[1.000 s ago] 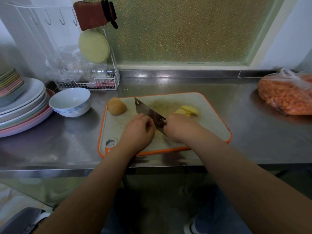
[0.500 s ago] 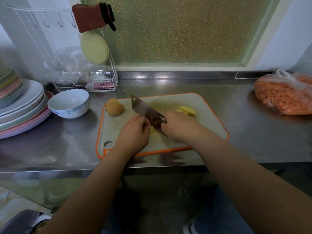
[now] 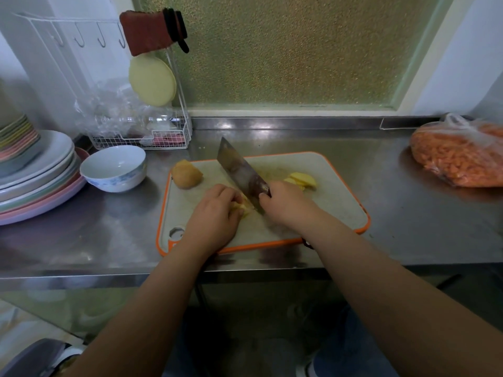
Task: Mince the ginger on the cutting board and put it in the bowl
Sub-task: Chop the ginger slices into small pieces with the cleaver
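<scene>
Risk noted: right hand gripped cleaver handle, blade against ginger pinned under curled left hand on cutting board; a slip likely would nick those fingertips or scatter pieces short of the bowl at left.

On the steel tabletop sit stacked plates at left, a wire rack behind — red cloth and pale disc hanging — and a bag of orange bits at right.
</scene>
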The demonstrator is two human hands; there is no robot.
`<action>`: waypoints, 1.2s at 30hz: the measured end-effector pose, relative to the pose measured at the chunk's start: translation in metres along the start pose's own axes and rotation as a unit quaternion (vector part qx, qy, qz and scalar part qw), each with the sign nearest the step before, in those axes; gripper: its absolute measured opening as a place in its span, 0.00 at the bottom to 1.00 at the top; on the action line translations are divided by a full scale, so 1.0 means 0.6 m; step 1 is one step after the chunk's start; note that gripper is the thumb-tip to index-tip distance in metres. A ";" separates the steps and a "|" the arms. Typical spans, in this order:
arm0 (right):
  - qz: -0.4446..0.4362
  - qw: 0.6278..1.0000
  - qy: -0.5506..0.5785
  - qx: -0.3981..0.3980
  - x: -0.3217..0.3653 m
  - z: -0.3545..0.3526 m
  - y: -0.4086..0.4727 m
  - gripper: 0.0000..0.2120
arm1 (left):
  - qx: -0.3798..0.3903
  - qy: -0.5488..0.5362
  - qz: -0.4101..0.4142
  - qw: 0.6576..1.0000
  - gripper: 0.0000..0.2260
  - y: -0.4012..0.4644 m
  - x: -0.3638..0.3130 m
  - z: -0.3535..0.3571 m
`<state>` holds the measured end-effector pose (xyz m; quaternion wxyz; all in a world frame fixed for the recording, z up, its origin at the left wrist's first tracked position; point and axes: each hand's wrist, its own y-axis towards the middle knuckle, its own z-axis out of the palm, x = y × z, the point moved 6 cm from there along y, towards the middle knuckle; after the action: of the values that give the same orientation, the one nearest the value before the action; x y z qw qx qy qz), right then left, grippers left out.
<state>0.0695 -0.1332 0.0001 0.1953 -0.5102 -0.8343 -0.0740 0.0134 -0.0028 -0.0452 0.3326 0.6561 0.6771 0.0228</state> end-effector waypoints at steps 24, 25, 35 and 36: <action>0.003 0.998 -0.022 0.059 0.015 0.006 -0.008 0.15 | 0.015 -0.041 -0.034 0.998 0.05 -0.005 0.002 -0.009; 0.006 0.999 -0.010 0.052 0.010 0.007 -0.009 0.15 | 0.009 -0.052 -0.045 0.998 0.08 -0.009 0.008 -0.015; -0.028 0.997 -0.042 0.050 0.020 -0.011 -0.045 0.07 | 0.039 0.003 -0.133 0.990 0.10 -0.034 0.033 -0.036; -0.028 0.997 -0.045 0.055 0.021 -0.009 -0.046 0.07 | 0.029 0.000 -0.140 0.990 0.08 -0.034 0.031 -0.036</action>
<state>0.0413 -0.1379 0.0122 0.1834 -0.4777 -0.8591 -0.0104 -0.0130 0.0202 -0.0458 0.3129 0.5639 0.7630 -0.0436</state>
